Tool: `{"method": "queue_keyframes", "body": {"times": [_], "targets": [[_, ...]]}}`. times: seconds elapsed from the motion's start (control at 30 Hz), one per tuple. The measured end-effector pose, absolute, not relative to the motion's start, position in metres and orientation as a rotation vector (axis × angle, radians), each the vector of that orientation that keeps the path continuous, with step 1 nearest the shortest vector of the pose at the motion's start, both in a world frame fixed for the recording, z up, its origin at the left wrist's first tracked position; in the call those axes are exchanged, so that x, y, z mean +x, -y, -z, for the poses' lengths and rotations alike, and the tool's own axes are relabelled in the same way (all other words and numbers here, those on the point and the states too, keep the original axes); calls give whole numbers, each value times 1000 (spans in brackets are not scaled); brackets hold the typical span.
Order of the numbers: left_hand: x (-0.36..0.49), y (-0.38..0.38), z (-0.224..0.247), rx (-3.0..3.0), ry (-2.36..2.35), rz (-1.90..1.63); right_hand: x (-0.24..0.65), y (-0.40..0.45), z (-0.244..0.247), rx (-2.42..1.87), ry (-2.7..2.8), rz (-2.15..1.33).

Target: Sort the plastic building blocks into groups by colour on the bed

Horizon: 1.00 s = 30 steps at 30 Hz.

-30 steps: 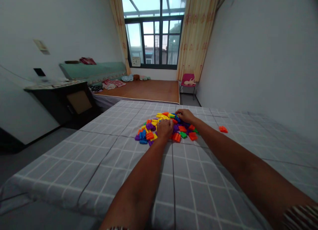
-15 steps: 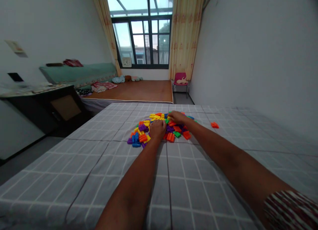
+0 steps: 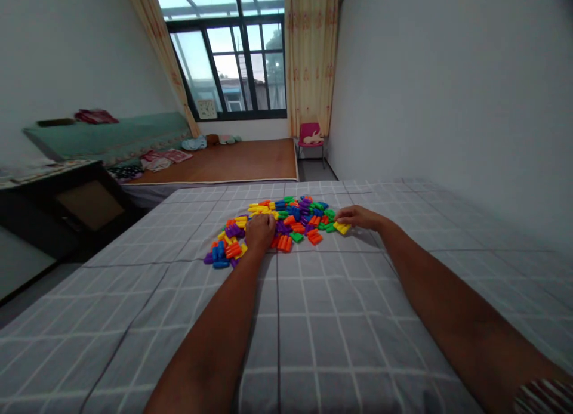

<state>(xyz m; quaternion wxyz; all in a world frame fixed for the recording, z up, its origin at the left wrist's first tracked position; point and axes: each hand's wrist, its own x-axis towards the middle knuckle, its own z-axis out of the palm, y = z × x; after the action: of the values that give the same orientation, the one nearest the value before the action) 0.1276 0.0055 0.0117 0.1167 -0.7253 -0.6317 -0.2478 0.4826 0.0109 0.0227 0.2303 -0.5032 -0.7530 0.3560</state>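
A pile of small plastic pieces in red, orange, yellow, green, blue and purple [image 3: 296, 228] lies on a grey checked cloth [image 3: 313, 318]. My left hand [image 3: 261, 230] rests at the pile's middle-left with its fingers curled down; whatever is under them is hidden. At the pile's right edge, my right hand [image 3: 360, 217] pinches a yellow piece [image 3: 342, 228] just above or on the cloth. Green pieces [image 3: 329, 227] lie right beside that yellow one.
Beyond the cloth stands a low bed with a brown mat [image 3: 233, 160] and some clothes [image 3: 163, 157]. A pink chair [image 3: 310, 133] is near the window. At the left is a dark cabinet [image 3: 89, 205].
My right hand has moved from the pile's top to its right side, now with a yellow piece. The view has turned right, and the lone orange piece at the right no longer shows.
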Motion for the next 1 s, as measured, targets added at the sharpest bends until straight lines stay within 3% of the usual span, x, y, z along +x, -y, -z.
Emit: {"method": "queue_keyframes", "body": {"times": [0.13, 0.2, 0.4, 0.7, 1.0], "targets": [[126, -7, -11, -2122, 1839, 719, 497, -13, -20, -1609, 2077, -398], [125, -8, -10, -2114, 1850, 704, 496, -13, -21, -1716, 2125, -286], [124, -8, -11, -2115, 1832, 660, 490, -10, -22, -1700, 2365, -476], [124, -6, -15, -2143, 1822, 631, 579, -17, -42, -1735, 1474, -288], [123, -7, -12, -2146, 1811, 667, 565, -74, -10, -1946, 1760, -197]]}}
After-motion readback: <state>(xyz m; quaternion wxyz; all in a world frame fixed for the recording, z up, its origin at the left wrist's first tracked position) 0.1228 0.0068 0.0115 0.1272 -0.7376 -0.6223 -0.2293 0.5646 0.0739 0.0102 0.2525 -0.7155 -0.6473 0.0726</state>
